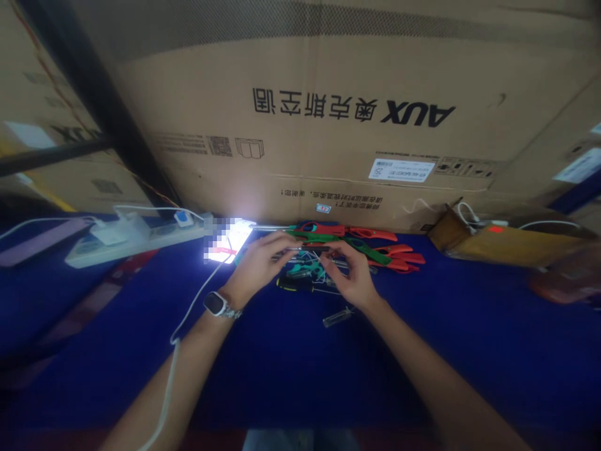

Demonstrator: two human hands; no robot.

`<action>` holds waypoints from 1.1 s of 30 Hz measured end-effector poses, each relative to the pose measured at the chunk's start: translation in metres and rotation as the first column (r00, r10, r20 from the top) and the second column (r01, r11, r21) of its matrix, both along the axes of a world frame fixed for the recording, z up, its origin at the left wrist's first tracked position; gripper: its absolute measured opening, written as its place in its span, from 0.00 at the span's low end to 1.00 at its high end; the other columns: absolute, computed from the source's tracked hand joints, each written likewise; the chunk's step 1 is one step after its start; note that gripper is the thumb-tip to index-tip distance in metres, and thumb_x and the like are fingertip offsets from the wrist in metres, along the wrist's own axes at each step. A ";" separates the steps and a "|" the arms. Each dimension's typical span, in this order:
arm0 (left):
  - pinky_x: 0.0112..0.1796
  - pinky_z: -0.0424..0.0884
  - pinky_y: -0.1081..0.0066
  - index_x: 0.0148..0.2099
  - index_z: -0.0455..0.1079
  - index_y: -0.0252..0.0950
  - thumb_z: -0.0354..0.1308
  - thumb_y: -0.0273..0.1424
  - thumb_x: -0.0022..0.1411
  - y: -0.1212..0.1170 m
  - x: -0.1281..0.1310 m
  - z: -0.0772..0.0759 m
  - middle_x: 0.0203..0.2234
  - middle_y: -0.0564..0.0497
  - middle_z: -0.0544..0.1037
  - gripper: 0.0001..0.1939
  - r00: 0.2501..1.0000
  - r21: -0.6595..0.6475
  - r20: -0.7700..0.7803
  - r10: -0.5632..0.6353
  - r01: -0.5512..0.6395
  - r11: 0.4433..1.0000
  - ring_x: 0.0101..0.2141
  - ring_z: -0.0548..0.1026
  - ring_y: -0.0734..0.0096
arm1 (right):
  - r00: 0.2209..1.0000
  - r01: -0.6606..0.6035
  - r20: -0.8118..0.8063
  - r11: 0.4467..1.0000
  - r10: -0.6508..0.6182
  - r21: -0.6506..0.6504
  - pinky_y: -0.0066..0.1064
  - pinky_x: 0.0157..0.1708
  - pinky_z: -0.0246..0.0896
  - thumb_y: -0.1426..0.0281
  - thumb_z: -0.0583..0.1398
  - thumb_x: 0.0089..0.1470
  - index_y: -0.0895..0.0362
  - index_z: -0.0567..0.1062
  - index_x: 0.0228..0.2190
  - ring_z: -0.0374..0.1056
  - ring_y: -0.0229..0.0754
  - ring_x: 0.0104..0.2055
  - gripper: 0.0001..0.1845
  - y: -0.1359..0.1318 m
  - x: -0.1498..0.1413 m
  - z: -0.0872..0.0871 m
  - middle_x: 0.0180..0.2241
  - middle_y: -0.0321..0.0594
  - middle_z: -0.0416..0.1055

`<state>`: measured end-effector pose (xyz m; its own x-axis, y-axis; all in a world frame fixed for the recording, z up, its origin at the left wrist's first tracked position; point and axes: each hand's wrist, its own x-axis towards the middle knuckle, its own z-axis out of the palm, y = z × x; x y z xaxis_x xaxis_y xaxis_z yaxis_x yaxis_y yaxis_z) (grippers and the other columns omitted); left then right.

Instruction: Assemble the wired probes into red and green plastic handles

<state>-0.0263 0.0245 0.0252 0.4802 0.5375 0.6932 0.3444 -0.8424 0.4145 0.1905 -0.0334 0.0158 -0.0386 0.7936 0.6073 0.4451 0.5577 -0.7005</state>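
My left hand, with a watch on its wrist, and my right hand are raised over a blue table. Both pinch the ends of a thin dark rod-like tool held level between them. Under the hands lie several red and green handled tools and a black and yellow screwdriver. A small clear-handled tool lies just below my right wrist. Fine detail is blurred.
A large cardboard box stands across the back of the table. A white power strip with plugs lies at the left, beside a bright phone screen with a white cable. A small cardboard box sits at the right.
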 end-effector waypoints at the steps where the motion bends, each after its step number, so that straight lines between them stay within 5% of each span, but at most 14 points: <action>1: 0.44 0.77 0.66 0.45 0.76 0.38 0.57 0.31 0.70 0.000 0.000 0.000 0.41 0.48 0.81 0.07 1.000 0.008 0.005 0.004 -0.004 1.000 0.42 0.80 0.68 | 1.000 -0.007 -0.002 1.000 0.007 0.009 0.37 0.40 0.67 0.66 0.60 0.58 0.53 0.74 0.40 0.73 0.43 0.34 0.08 0.000 0.000 0.001 0.31 0.37 0.77; 12: 0.43 0.76 0.66 0.46 0.77 0.39 0.58 0.30 0.69 0.001 -0.004 0.001 0.41 0.49 0.80 0.07 0.999 0.104 0.025 0.044 -0.047 0.993 0.41 0.79 0.68 | 0.994 0.077 -0.084 0.997 -0.076 0.005 0.34 0.35 0.68 0.63 0.62 0.60 0.53 0.78 0.37 0.72 0.41 0.30 0.07 0.002 -0.004 -0.003 0.30 0.37 0.77; 22: 0.43 0.78 0.67 0.45 0.76 0.37 0.57 0.25 0.69 -0.004 0.002 0.004 0.40 0.48 0.80 0.07 0.998 0.092 -0.014 -0.064 0.065 0.994 0.41 0.79 0.69 | 0.998 -0.018 0.057 0.993 0.012 0.114 0.36 0.36 0.70 0.66 0.66 0.57 0.52 0.82 0.35 0.72 0.43 0.35 0.04 0.004 0.000 -0.002 0.33 0.40 0.78; 33: 0.42 0.75 0.61 0.49 0.78 0.41 0.58 0.28 0.68 -0.002 0.002 0.002 0.40 0.49 0.83 0.11 0.995 0.112 -0.080 -0.055 0.064 0.992 0.40 0.80 0.64 | 0.998 -0.029 0.062 0.999 0.027 0.034 0.32 0.31 0.68 0.66 0.63 0.60 0.55 0.81 0.38 0.72 0.41 0.32 0.07 0.005 -0.006 -0.007 0.34 0.41 0.79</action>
